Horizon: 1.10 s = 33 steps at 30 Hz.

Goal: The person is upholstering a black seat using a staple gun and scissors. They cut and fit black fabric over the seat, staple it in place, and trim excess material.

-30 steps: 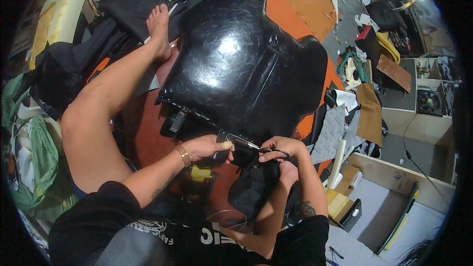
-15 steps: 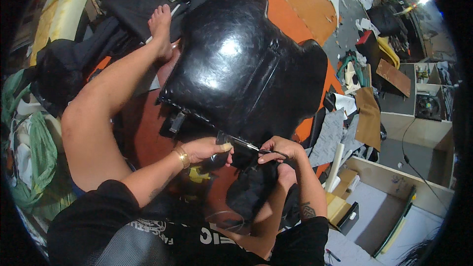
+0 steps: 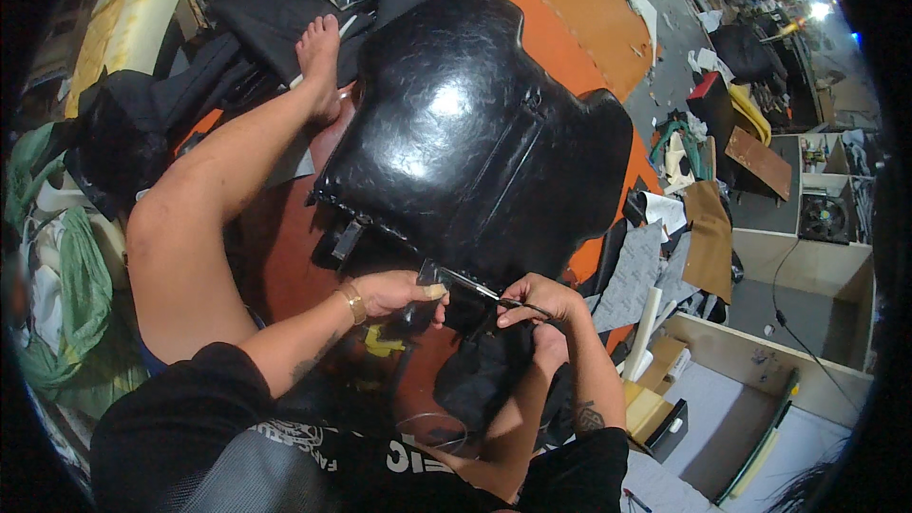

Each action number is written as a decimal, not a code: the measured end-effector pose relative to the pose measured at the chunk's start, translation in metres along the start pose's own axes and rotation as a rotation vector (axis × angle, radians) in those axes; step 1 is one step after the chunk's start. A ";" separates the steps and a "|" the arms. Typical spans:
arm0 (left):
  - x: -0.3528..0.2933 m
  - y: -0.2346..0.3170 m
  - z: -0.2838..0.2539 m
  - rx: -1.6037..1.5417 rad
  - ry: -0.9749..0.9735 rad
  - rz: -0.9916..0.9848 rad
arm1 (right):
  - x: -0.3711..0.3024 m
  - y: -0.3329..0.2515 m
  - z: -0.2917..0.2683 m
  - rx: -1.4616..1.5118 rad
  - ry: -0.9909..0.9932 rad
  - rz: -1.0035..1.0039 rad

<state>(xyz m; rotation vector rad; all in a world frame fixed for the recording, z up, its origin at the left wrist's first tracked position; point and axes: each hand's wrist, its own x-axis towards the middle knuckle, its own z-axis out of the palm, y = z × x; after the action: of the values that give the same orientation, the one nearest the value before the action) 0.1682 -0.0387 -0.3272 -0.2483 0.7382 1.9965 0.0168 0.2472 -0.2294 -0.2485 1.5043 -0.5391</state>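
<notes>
A large glossy black leather-like cover [image 3: 418,147] lies before me, with a raised seam and a padded look. At its near edge my left hand [image 3: 394,294], a tan wrap on the thumb, pinches a black strip [image 3: 430,272]. Scissors [image 3: 475,286] with metal blades and dark handles are in my right hand [image 3: 543,300]. Their blades point left along the cover's near edge, with the tips beside the left fingers at the strip. A black tab [image 3: 348,237] sticks out from the same edge farther left.
My bare left leg [image 3: 204,180] is bent along the cover's left side. Orange sheet material [image 3: 570,24] lies beneath and beyond it. Foam [image 3: 133,9] stands at far left. On the right are scraps and a wooden frame [image 3: 760,347] with compartments.
The scissors' blades have shifted slightly along the strip and more of their length shows. Both hands keep their holds, and the whole view has tilted a little.
</notes>
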 end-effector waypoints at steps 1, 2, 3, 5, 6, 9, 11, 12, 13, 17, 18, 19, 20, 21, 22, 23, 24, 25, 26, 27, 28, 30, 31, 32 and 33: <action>0.000 0.000 0.000 0.010 -0.003 0.007 | -0.001 -0.001 0.001 -0.018 0.014 -0.023; 0.000 -0.001 0.000 0.011 0.000 -0.005 | -0.002 0.001 0.002 -0.008 0.001 -0.025; 0.000 0.001 0.000 0.016 0.003 -0.019 | -0.002 0.004 0.005 0.004 -0.009 -0.029; -0.001 0.002 0.000 0.015 0.000 -0.023 | 0.002 0.013 0.006 0.030 -0.035 -0.052; -0.001 0.001 0.000 0.008 -0.009 -0.011 | 0.005 0.015 0.006 0.044 -0.050 -0.068; -0.001 0.000 -0.002 -0.002 -0.031 0.010 | 0.007 0.010 0.003 0.065 -0.094 -0.067; -0.001 0.000 -0.002 0.001 -0.028 0.010 | 0.011 0.001 0.000 0.054 -0.106 -0.067; -0.001 0.001 -0.002 0.007 -0.021 0.002 | 0.013 -0.001 -0.001 0.041 -0.101 -0.075; -0.001 0.001 -0.002 0.012 -0.014 -0.005 | 0.015 -0.003 -0.002 0.027 -0.097 -0.083; -0.001 0.002 -0.002 0.025 -0.019 -0.025 | 0.017 -0.001 -0.002 0.004 -0.059 -0.074; -0.002 0.003 -0.002 0.019 -0.024 -0.020 | 0.015 -0.004 -0.001 0.004 -0.052 -0.060; -0.003 0.004 -0.002 0.013 -0.028 -0.015 | 0.012 -0.008 0.002 0.004 -0.044 -0.047; -0.003 0.004 -0.001 -0.002 -0.037 -0.006 | 0.010 -0.011 0.003 0.004 -0.037 -0.033; -0.004 0.003 -0.001 -0.014 -0.048 0.000 | 0.009 -0.010 0.003 -0.001 -0.057 -0.021; -0.004 0.003 -0.001 -0.027 -0.058 0.005 | 0.008 -0.008 0.001 -0.005 -0.078 -0.009; -0.004 0.002 -0.001 -0.019 -0.057 0.004 | 0.008 -0.007 0.000 -0.009 -0.099 0.002; -0.003 0.002 -0.001 -0.011 -0.055 0.003 | 0.010 -0.005 0.000 0.018 -0.095 -0.017; -0.003 0.002 -0.001 -0.002 -0.054 0.002 | 0.012 -0.002 0.001 0.045 -0.091 -0.037; -0.003 0.001 -0.001 -0.006 -0.054 0.002 | 0.013 -0.001 0.001 0.072 -0.087 -0.057; -0.003 0.001 -0.001 -0.010 -0.054 0.002 | 0.013 -0.004 0.002 0.073 -0.087 -0.068; -0.003 0.000 -0.001 -0.014 -0.054 0.003 | 0.015 -0.009 0.002 0.074 -0.088 -0.078; -0.002 -0.001 -0.001 -0.039 -0.048 -0.022 | 0.020 -0.015 0.003 0.059 -0.078 -0.086; -0.002 -0.002 0.000 -0.051 -0.045 -0.034 | 0.022 -0.015 0.003 0.043 -0.067 -0.082; -0.002 -0.003 -0.001 -0.052 -0.056 -0.025 | 0.024 -0.014 0.003 0.028 -0.056 -0.079; -0.001 -0.004 -0.002 -0.053 -0.070 -0.015 | 0.026 -0.013 0.003 0.026 -0.046 -0.079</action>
<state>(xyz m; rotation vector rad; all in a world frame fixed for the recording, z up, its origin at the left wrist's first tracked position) 0.1715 -0.0394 -0.3298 -0.2136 0.6379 2.0021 0.0171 0.2232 -0.2454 -0.2993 1.4460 -0.6121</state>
